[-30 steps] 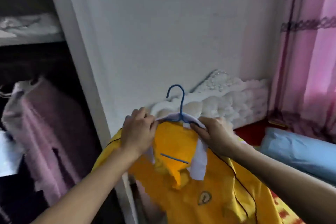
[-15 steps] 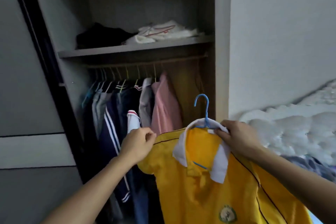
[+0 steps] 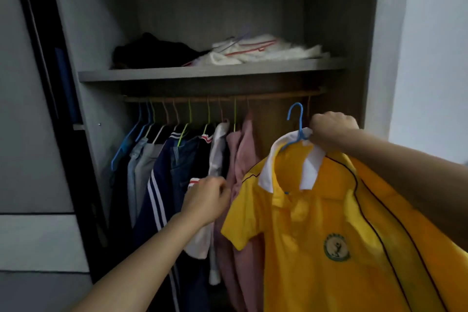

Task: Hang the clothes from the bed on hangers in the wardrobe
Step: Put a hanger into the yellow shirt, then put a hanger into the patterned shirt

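Now right hand (image 3: 331, 132) grips blue plastic hanger (image 3: 300, 123) at the white collar of yellow short-sleeved polo shirt (image 3: 316, 223), held up just below wooden wardrobe rail (image 3: 278, 95), right end. Left hand (image 3: 207, 201) curled between shirt and hung pink garment (image 3: 243, 154); grip unclear.

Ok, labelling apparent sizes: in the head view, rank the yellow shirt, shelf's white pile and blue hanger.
1. yellow shirt, nearest the camera, so flattered.
2. white pile.
3. blue hanger, partly hidden in the collar.
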Demonstrator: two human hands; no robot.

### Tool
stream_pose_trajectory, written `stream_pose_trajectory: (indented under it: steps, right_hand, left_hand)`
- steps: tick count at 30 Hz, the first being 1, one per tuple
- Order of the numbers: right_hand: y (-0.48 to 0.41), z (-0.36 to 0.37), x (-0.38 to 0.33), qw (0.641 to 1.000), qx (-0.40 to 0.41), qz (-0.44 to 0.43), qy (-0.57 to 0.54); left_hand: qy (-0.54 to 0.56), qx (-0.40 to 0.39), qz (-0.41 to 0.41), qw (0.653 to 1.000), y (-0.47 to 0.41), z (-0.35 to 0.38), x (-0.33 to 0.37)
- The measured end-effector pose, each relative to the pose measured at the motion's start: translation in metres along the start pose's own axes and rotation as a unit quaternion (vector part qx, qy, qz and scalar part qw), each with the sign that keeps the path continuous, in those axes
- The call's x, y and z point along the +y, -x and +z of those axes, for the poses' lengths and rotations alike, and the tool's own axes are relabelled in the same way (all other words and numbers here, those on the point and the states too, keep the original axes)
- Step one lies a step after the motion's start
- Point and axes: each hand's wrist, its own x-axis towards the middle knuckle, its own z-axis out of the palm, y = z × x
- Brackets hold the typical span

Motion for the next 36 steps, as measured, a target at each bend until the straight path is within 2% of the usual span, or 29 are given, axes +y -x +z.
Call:
stream_pose_trajectory:
  steps: [4, 7, 10, 15, 19, 24, 32, 36]
  right_hand:
    - [-0.065, 0.014, -0.009, 1.0, -0.023, 0.006, 0.002]
    - [-0.107, 0.027, -0.01, 1.0, 0.01, 0.018, -0.019]
    - [-0.14, 0.036, -0.013, 0.996, 0.057, 0.051, -0.049]
    - [-0.179, 0.053, -0.022, 0.99, 0.088, 0.091, -0.054]
    - [-0.205, 0.076, -0.038, 0.985, 0.085, 0.12, -0.09]
    - [-0.217, 0.115, -0.065, 0.981, 0.041, 0.151, -0.117]
    - [-0.206, 0.133, -0.073, 0.969, -0.013, 0.147, -0.198]
    - [-0.183, 0.114, -0.032, 0.959, 0.121, 0.205, -0.153]
  left_hand:
    - [-0.057, -0.004, 0.04, 0.998, -0.072, 0.011, -0.004]
    - [-0.086, 0.012, 0.067, 0.994, -0.123, 0.02, -0.006]
    - [-0.08, 0.028, 0.059, 0.995, -0.158, 0.031, -0.02]
    - [-0.036, -0.006, 0.061, 0.997, -0.184, 0.05, -0.048]
    - [-0.017, 0.011, 0.089, 0.996, -0.203, 0.053, -0.061]
    - [-0.018, 0.014, 0.129, 0.991, -0.225, 0.046, -0.074]
    - [0.013, 0.065, 0.202, 0.977, -0.263, 0.048, -0.074]
    - [0.046, 0.085, 0.232, 0.968, -0.265, 0.057, -0.061]
